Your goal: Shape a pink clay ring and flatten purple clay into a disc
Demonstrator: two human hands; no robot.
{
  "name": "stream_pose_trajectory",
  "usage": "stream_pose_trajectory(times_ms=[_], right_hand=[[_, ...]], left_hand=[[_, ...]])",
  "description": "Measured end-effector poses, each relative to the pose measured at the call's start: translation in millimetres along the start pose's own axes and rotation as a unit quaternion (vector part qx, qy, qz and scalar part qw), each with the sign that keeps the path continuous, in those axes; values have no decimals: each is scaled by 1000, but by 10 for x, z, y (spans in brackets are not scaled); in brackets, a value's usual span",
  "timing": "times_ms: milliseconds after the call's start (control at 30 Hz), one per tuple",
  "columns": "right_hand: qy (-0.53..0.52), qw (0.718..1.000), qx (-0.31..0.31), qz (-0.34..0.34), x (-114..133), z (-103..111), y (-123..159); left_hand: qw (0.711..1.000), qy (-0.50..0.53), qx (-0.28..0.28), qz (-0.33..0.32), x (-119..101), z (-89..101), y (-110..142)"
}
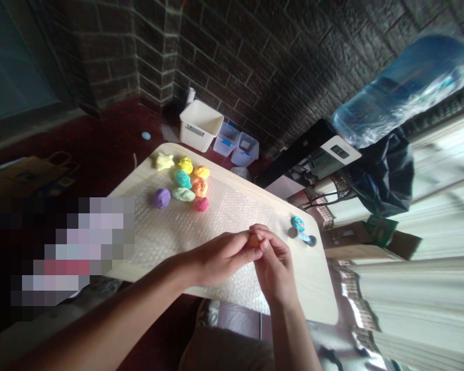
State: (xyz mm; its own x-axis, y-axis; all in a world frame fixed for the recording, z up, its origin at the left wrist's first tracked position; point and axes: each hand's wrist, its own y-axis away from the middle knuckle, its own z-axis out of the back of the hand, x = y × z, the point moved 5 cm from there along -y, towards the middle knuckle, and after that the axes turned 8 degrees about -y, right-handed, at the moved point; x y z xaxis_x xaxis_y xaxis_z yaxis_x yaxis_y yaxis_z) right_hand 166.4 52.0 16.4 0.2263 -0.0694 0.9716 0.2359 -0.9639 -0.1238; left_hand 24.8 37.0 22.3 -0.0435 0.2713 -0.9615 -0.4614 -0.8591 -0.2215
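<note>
Over the near right part of the table [313, 293], my left hand [228, 257] and my right hand [276, 265] meet, fingers curled and thumbs pressed together. Between the fingertips shows a small orange lump [255, 240], apparently modelling clay, mostly hidden by the fingers. Several coloured clay lumps sit further left, among them a purple one [161, 198], a pink one [201, 204], a teal one [183, 179] and a pale green one [183, 194]. Right of my hands lie a blue clay ball [297, 223] and a small dumbbell-shaped object [303, 237] with dark ends.
Bubble wrap [232, 206] covers much of the tabletop. Behind the table stand a white bin [201, 126] and two clear boxes [226, 139]. A water dispenser with a large blue bottle [402, 87] is at the right. A cardboard box [359, 245] lies beyond the right edge.
</note>
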Motion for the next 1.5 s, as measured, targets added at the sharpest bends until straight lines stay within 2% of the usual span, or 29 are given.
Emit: stream_pose_trajectory(times_ms=[267,533,767,867,1033,1233,1500], right_hand=[[-15,1000,21,-10,-28,6,9],[-5,1000,4,15,-50,110,-16],[48,997,44,37,-52,148,28],[79,994,49,53,-19,156,31],[98,992,11,73,51,198,24],[84,993,24,77,48,222,35],[98,992,9,78,44,242,42]], left_hand=[[989,-149,-8,0,38,-31,60],[981,-187,-46,-11,55,12,53],[949,-308,-58,-10,123,-17,32],[950,-306,-55,-17,133,-41,36],[967,-244,-78,-9,180,-8,27],[952,-293,-93,-16,183,18,25],[956,-275,-99,-23,184,53,-3]])
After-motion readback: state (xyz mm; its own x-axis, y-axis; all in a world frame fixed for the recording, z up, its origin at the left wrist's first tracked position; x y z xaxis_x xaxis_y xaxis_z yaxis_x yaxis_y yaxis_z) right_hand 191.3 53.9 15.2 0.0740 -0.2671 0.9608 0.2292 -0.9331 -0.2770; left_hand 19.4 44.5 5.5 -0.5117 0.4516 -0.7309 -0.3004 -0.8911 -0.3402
